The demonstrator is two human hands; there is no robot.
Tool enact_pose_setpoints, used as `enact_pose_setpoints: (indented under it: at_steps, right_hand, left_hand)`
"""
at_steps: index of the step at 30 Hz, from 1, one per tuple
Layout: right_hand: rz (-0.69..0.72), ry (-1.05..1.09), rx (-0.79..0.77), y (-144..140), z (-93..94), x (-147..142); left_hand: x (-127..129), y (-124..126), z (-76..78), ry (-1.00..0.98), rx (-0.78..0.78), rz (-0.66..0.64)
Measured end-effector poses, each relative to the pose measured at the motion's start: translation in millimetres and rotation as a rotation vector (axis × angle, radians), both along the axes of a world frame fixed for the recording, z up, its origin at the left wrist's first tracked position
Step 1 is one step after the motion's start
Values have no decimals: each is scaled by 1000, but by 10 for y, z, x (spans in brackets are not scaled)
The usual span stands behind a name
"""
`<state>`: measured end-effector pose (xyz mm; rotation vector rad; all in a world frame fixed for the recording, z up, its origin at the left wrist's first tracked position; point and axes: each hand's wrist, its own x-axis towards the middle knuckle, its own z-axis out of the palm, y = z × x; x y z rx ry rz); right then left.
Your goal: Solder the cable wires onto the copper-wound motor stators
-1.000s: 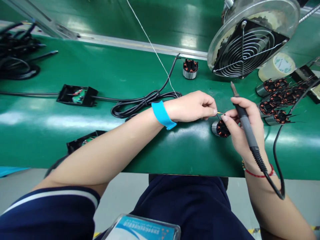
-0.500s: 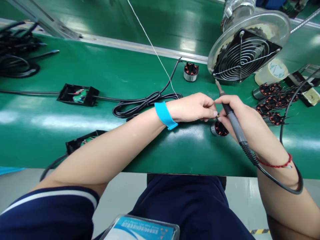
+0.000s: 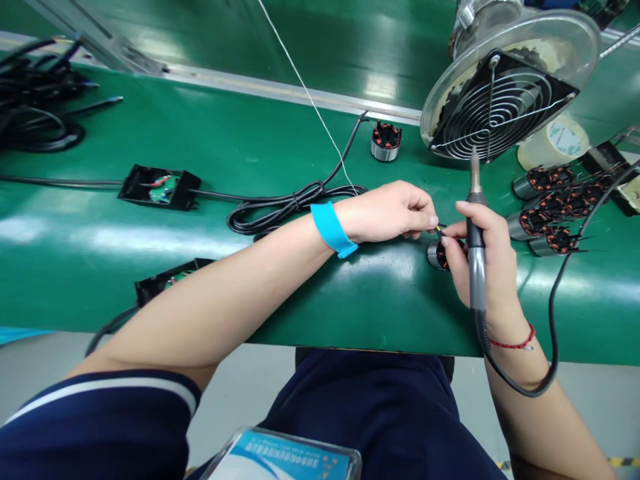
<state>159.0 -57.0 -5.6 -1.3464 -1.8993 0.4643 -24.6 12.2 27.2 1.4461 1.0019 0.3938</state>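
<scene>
While the small wound stator [image 3: 441, 255] lies on its side on the green desk [image 3: 250, 147], close to the near edge, both hands meet just above it. Judging from this, the work on this piece looks to be in the middle: the fine lead wire [image 3: 439, 228] is being handled by the fingertips, but the soldering iron [image 3: 475, 253] has its tip pointing up and away from the stator, so I think no joint is being made at this moment. Several similar stators [image 3: 550, 200] lie together to the right, and one more stator [image 3: 386, 141] stands alone farther back; whether those are finished I cannot tell. The left hand [image 3: 387, 212] comes across from the left with the forearm resting low over the desk, a blue wrist strap [image 3: 331, 229] on the wrist, and its grip is closed to a pinch of thumb and forefinger on the lead wire. The right hand [image 3: 483, 260] stands with the palm turned inward; its grip is closed around the handle of the soldering iron, while its fingertips also reach to the wire end. The iron's cable [image 3: 550, 347] loops under the right wrist.
</scene>
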Motion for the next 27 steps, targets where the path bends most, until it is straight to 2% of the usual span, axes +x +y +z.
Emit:
enact_pose_setpoints:
  at_steps: [2, 5, 9, 19, 23, 27]
  right_hand:
    - [16, -31, 34, -5, 0, 2]
    - [-3, 8, 4, -6, -24, -10]
    - [-53, 94, -58, 4, -72, -26]
    - [-48, 160, -32, 4, -79, -44]
    - [-25, 59, 43, -6, -71, -13]
    - [-67, -2, -25, -30, -62, -48]
  left_hand:
    - [-1, -6, -10, 5, 25, -12]
    - [-1, -14, -5, 17, 28, -39]
    - [1, -10, 19, 5, -9, -31]
    - [15, -13, 20, -2, -103, -20]
    - [17, -15, 34, 5, -111, -13]
    - [-2, -17, 14, -5, -127, -34]
